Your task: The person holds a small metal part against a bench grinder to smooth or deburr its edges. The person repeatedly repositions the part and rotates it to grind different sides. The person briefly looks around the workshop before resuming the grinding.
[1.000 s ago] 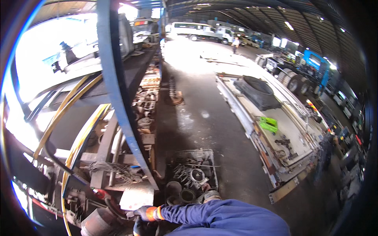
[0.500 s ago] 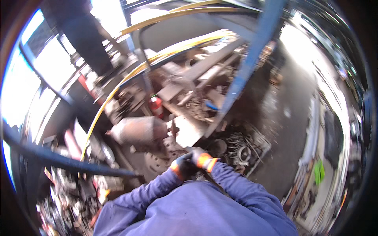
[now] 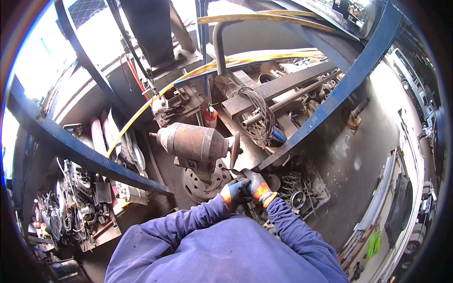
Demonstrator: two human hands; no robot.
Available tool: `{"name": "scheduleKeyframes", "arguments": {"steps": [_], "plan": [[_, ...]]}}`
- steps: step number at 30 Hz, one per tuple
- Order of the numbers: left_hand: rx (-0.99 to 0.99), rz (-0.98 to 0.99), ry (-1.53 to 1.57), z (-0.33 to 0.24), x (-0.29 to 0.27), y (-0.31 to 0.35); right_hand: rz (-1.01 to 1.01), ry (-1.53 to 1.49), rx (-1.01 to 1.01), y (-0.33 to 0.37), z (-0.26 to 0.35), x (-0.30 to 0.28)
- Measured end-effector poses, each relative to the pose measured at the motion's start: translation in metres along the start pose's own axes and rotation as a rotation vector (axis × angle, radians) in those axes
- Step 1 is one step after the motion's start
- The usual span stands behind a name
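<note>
My left hand (image 3: 232, 192), in a dark glove with an orange cuff, is closed and pressed against my right hand (image 3: 255, 183). The right glove is greyer, also orange at the cuff, with its fingers curled. A thin dark piece (image 3: 228, 170) sticks out from between the gloves toward the grinder; its kind I cannot make out, and the rest is hidden by the fingers. Just ahead and left stands a rusty bench grinder (image 3: 191, 144) with a grinding wheel (image 3: 235, 150) on its right end. The gloves are just below the wheel, and whether the piece touches it I cannot tell.
A round steel base with holes (image 3: 200, 186) sits under the grinder. Behind it are a red bottle (image 3: 211, 118) and a coil of cable (image 3: 255, 113). Blue frame posts (image 3: 325, 113) cross both sides. Metal scraps (image 3: 306, 188) lie right, cluttered parts (image 3: 85, 203) left.
My view has turned left, so the grinder and bench now appear farther right. The picture is sharper. My hands remain together, close to the wheel.
</note>
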State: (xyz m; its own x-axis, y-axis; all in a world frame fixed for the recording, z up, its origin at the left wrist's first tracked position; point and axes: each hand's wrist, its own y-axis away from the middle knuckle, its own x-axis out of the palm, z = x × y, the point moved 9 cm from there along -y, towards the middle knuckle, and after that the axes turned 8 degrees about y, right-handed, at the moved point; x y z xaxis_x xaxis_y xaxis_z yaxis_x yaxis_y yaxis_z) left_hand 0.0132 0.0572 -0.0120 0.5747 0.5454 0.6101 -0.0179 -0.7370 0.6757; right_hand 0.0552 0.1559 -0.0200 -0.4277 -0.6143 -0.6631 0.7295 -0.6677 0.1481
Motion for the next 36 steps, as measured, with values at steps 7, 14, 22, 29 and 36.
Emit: {"name": "scheduleKeyframes", "arguments": {"steps": [7,14,22,29,36], "plan": [[0.046,0.039,-0.062,-0.005,-0.003,-0.007,-0.097,0.019,0.026,0.002,0.006,-0.005],[0.123,0.007,0.01,-0.01,-0.004,-0.007,-0.136,0.13,0.016,0.008,0.02,-0.009],[0.165,0.022,-0.026,-0.009,-0.016,-0.023,-0.302,0.212,-0.08,0.024,0.046,-0.026],[0.3,0.091,-0.08,-0.017,-0.009,-0.023,-0.438,0.293,-0.3,0.028,0.065,-0.041],[0.662,0.189,-0.587,-0.024,-0.013,-0.035,-0.405,0.405,-0.354,0.029,0.074,-0.044]]}}
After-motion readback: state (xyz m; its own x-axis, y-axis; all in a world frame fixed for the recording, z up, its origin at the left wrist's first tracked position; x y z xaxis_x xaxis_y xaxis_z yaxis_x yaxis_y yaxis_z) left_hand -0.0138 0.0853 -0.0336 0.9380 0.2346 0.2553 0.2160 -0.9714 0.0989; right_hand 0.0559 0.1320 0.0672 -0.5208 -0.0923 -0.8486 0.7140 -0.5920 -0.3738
